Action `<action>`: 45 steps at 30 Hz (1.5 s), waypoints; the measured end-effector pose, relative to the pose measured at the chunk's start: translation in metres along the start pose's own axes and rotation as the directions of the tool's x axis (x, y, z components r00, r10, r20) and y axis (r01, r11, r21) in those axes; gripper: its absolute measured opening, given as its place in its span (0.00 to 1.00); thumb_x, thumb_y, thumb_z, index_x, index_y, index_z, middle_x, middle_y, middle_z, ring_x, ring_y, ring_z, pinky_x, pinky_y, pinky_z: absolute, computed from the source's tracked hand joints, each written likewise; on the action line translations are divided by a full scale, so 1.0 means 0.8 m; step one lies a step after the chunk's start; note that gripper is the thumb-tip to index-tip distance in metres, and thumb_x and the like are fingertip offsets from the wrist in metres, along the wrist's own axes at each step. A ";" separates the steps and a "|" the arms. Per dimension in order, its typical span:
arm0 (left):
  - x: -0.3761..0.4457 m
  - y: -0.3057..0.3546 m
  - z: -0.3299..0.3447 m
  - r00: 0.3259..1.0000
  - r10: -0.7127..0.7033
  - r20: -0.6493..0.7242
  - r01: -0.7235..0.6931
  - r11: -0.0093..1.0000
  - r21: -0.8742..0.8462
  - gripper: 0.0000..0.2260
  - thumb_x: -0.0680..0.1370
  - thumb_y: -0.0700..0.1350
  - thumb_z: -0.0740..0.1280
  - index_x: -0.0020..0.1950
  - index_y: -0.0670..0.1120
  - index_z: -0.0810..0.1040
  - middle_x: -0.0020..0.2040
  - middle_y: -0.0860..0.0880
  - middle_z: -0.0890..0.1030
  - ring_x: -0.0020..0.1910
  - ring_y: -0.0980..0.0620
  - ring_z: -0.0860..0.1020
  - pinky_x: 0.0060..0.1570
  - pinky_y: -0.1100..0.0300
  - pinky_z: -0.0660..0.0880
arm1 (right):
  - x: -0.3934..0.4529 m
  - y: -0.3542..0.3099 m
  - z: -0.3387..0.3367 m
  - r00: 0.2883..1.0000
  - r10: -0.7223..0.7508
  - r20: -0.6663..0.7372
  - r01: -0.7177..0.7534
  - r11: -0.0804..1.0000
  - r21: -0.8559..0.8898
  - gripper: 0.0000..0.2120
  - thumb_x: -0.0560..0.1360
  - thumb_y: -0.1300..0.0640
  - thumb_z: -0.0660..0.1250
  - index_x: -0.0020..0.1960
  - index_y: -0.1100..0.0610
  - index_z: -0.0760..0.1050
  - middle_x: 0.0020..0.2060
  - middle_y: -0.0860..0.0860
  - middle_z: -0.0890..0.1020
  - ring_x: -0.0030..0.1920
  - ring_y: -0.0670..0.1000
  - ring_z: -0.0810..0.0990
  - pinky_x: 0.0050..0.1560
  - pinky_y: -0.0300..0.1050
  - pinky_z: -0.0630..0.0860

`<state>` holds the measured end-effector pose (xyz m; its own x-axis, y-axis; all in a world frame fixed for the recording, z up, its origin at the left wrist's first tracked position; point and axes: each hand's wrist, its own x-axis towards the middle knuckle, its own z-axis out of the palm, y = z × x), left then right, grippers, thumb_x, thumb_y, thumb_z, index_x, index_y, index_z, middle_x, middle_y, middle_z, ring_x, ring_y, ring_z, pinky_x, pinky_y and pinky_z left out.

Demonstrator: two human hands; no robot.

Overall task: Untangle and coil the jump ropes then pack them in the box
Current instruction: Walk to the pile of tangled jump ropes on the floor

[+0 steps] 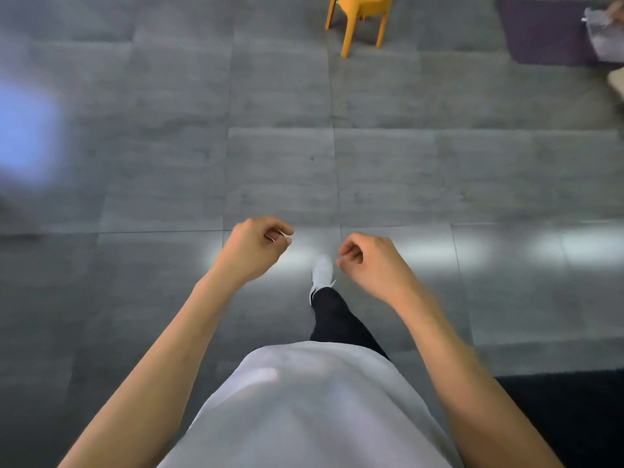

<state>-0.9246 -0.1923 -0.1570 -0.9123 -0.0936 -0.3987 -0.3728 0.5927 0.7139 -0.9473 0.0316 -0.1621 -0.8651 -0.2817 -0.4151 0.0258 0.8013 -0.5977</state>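
Note:
No jump rope and no box show in the head view. My left hand [255,249] hangs in front of me over the grey floor, its fingers loosely curled and holding nothing. My right hand [366,261] is level with it, a little to the right, also loosely curled and holding nothing. The two hands are apart. Between them, lower down, my white shoe [322,271] is stepping forward on the floor.
Grey floor tiles [280,173] stretch ahead. A yellow stool [359,18] stands at the far top centre. At the top right, a purple mat [543,32] carries a pale bag [602,35]. A black mat [567,417] lies at the bottom right.

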 end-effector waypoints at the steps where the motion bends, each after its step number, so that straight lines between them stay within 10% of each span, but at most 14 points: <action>1: 0.033 0.008 -0.008 1.000 0.000 -0.007 0.000 1.000 -0.005 0.04 0.77 0.46 0.67 0.48 0.54 0.81 0.40 0.59 0.81 0.40 0.62 0.78 0.39 0.64 0.75 | 0.033 0.000 -0.013 1.000 -0.005 -0.002 0.005 1.000 0.014 0.04 0.73 0.56 0.70 0.48 0.53 0.78 0.40 0.46 0.80 0.44 0.49 0.80 0.52 0.51 0.78; 45: 1.226 0.276 -0.503 0.991 -0.071 -0.115 0.060 0.994 -0.094 0.05 0.74 0.44 0.69 0.44 0.55 0.81 0.36 0.59 0.81 0.36 0.64 0.77 0.35 0.78 0.67 | 1.280 -0.334 -0.501 0.992 -0.121 -0.032 0.123 0.991 0.052 0.03 0.73 0.57 0.71 0.43 0.54 0.78 0.34 0.44 0.81 0.38 0.47 0.80 0.43 0.50 0.79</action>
<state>-1.9699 -0.4747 -0.1587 -0.8970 -0.2268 -0.3794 -0.4413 0.5082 0.7396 -2.0408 -0.2597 -0.1529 -0.8771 -0.3602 -0.3176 -0.0547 0.7320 -0.6791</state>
